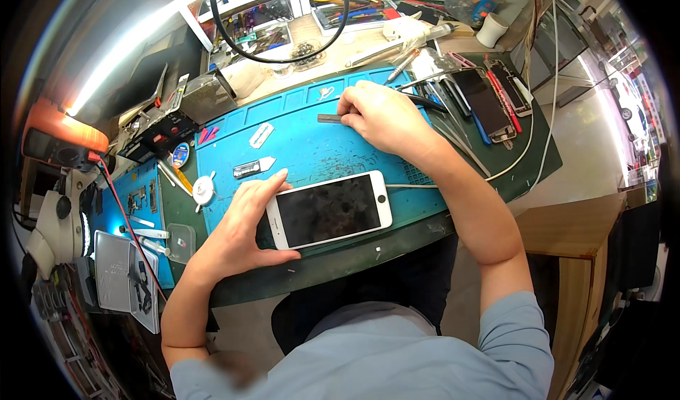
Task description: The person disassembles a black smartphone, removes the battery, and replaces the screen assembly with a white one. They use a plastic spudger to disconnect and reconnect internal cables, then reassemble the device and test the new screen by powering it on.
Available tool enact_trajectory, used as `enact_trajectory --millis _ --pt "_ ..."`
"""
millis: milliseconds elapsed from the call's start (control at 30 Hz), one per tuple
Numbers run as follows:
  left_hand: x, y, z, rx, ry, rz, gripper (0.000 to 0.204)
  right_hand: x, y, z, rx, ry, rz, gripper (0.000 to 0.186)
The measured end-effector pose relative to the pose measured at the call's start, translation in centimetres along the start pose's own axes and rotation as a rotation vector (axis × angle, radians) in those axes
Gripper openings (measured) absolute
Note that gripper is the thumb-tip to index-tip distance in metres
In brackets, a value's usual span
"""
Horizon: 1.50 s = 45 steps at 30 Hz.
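Note:
A white smartphone with a dark, smudged screen lies sideways on the blue work mat. My left hand grips its left end, fingers at the far edge and thumb at the near one. Beyond the phone, my right hand is closed in a pinch on a small flat dark grey strip, held over the mat. A white cable runs from the phone's right end under my right forearm. Left of the strip lies a small white metal plate, and nearer the phone a pointed blade.
Tweezers, pens and opened phone parts crowd the right side. At the left stand an orange multimeter, a metal-cased box and an open grey case. A black cable loop hangs over the far edge.

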<state>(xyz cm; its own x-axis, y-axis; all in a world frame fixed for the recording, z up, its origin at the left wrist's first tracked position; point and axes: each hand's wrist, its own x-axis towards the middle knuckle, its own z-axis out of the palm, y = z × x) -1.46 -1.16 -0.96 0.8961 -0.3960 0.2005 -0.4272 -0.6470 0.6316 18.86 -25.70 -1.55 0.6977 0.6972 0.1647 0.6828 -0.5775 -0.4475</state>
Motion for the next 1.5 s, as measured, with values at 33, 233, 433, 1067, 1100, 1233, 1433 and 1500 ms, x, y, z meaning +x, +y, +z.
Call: enact_trajectory --millis 33,233,433,1067,1100,1233,1433,1500 --pt "0.0 0.0 0.0 0.002 -0.001 0.001 0.122 0.0 0.0 0.0 0.002 0.004 0.003 0.012" --pt "0.5 0.4 -0.1 0.006 0.012 -0.003 0.117 0.0 1.0 0.8 -0.008 0.047 -0.005 0.013" --pt "0.2 0.6 0.0 0.001 0.012 -0.029 0.120 0.0 0.5 0.6 -0.001 0.012 0.016 0.014" --pt "0.1 0.5 -0.4 -0.008 -0.014 -0.040 0.120 0.0 0.0 0.3 0.003 0.039 -0.008 0.011" --pt "0.3 0.5 -0.3 0.005 -0.008 -0.017 0.115 -0.1 0.0 0.1 0.010 0.049 -0.007 0.010" --pt "0.2 0.2 -0.2 -0.005 -0.008 -0.008 0.115 -0.2 -0.3 0.1 0.010 0.035 0.020 0.010" --pt "0.5 0.3 -0.1 -0.022 -0.005 0.012 0.113 -0.1 -0.1 -0.2 -0.009 0.002 0.042 0.011" --pt "0.4 0.2 0.0 -0.032 0.008 0.020 0.113 0.0 0.0 -0.1 -0.003 0.003 0.034 0.012"
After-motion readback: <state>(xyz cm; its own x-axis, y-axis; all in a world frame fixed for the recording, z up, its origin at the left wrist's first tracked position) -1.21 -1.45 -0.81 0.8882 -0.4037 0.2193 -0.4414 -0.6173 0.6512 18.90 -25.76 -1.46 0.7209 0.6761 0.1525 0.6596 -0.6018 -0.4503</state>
